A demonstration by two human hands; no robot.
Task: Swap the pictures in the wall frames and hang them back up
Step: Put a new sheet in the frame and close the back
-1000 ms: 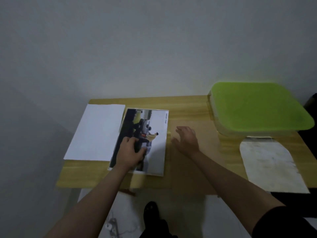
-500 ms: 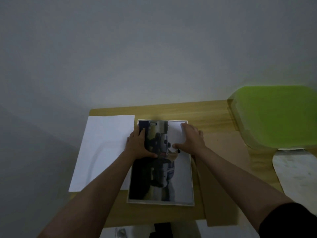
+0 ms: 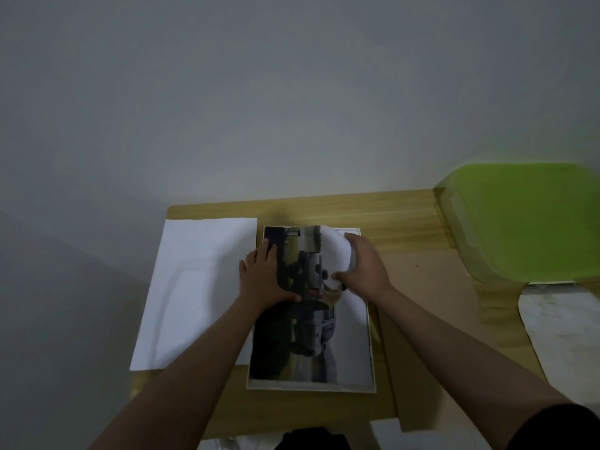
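A wooden table (image 3: 373, 212) stands against a plain grey wall, and on its middle lies the printed picture (image 3: 311, 339), long side running from twelve to six o'clock, seated on a pale frame (image 3: 310, 386) whose edge shows only as a thin border. At nine o'clock of it a white sheet (image 3: 194, 287) lies flat, touching the picture's side. At three o'clock a brown backing board (image 3: 418, 274) is partly tucked under the frame. A green lidded box (image 3: 526, 222) at two o'clock is cut off by the view's edge, as is the pale slab (image 3: 561, 332) below it.

The left hand (image 3: 264, 279) lies flat with straight fingers, pressing the picture's left half. The right hand (image 3: 365, 266) curls thumb and fingers round the picture's upper right corner, which bows up white side out.

Half a second ago that corner lay flat under a spread right hand; the print's detail is too dim to read.
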